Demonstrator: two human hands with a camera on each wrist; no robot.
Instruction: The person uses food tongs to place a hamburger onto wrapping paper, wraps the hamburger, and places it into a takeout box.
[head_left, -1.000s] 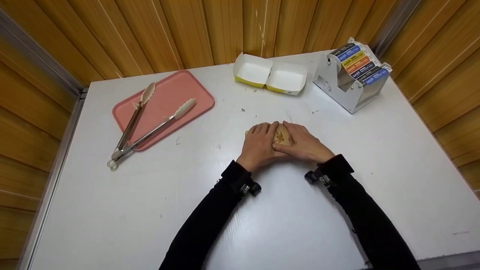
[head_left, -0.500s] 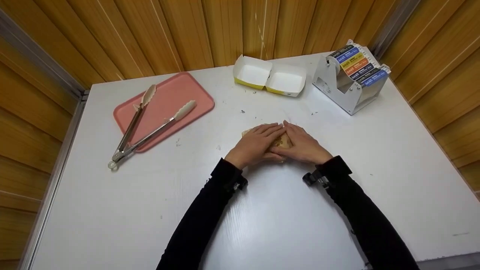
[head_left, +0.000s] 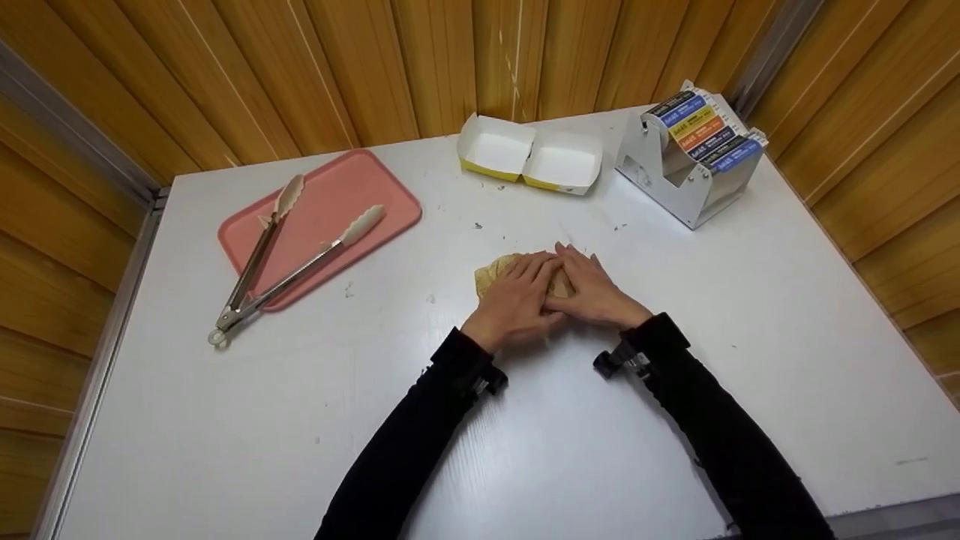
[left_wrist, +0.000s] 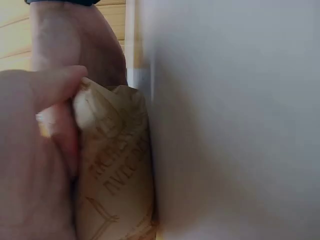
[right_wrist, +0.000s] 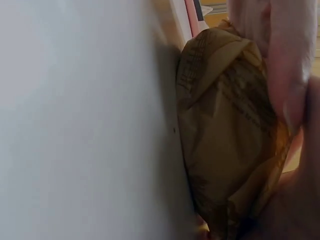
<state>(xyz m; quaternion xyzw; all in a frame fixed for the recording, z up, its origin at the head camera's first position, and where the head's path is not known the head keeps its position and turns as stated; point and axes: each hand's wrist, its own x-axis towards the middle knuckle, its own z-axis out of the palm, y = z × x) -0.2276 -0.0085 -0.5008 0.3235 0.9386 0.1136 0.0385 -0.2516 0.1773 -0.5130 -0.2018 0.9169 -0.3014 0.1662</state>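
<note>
1. While left hand (head_left: 514,301) and right hand (head_left: 598,295) press it, fingers extended, paper-wrapped packet (head_left: 489,277): on worktop (head_left: 262,420), long axis left-to-right, crumpled end leftward.
2. Yellow-white carton (head_left: 487,169): open, white interior.
3. Pink tray (head_left: 337,184): tongs (head_left: 298,274) partly across.

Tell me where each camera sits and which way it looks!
Head: on the person's head, looking forward and down at the table, tray and box; both sleeves, the left hand and the right hand show.
Left wrist: on that wrist, looking along the table at the bundle; the left hand looms close, the right hand behind.
Right wrist: on that wrist, looking at the bundle too; fingers show at the right.
Shared: both wrist views show the bundle and table.
</note>
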